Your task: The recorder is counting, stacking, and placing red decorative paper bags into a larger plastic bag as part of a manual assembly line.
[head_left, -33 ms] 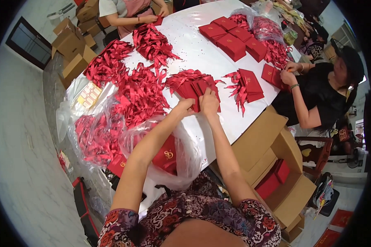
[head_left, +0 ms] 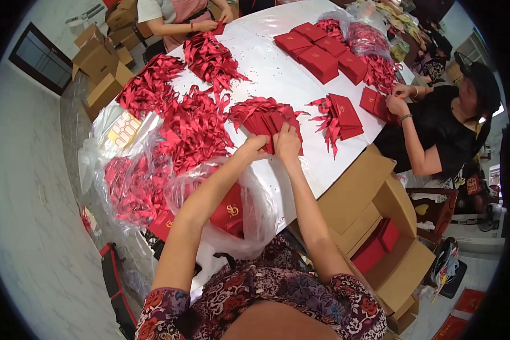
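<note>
Two bare hands work close together over a fanned row of flat, dark-red rectangular pouches with glossy ribbon ends (head_left: 255,122), lying on the white-covered table (head_left: 255,73). The right hand (head_left: 287,140) has its fingers closed on pouches near the row's right side; the left hand (head_left: 256,144) touches the near edges, its grip partly hidden. A tangled heap of shiny red ribbon (head_left: 195,133) lies just left. A light fingertip hold, edges kept level and ribbons pointing away, would probably prevent slipping and snagging.
</note>
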A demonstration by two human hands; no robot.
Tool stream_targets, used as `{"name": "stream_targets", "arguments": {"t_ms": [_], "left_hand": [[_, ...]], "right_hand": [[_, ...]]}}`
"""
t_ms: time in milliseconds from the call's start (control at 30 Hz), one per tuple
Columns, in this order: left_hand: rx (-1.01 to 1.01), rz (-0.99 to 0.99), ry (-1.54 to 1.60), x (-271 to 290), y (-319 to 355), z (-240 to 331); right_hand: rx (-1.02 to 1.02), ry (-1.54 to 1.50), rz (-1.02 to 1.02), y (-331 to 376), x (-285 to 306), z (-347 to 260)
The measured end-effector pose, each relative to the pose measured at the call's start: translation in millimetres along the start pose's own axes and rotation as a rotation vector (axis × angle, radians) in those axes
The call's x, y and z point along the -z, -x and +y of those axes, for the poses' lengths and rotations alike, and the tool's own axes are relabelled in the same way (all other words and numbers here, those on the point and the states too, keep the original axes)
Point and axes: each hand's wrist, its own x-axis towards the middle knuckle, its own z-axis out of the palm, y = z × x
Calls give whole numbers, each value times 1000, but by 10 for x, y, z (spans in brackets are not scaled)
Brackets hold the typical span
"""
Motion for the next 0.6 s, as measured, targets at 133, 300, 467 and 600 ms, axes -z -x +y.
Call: {"name": "stream_targets", "arguments": {"t_ms": [133, 300, 467, 600], "left_hand": [[-55, 16, -245, 247, 2, -100], [1, 20, -198, 371, 130, -188], [-65, -5, -429, 176, 445, -90], [-174, 56, -625, 102, 806, -123]], "right_hand": [[67, -139, 89, 303, -12, -236], [108, -218, -1, 369, -14, -101], [166, -167, -27, 391, 67, -47], [101, -343, -100, 574, 461, -125]]}}
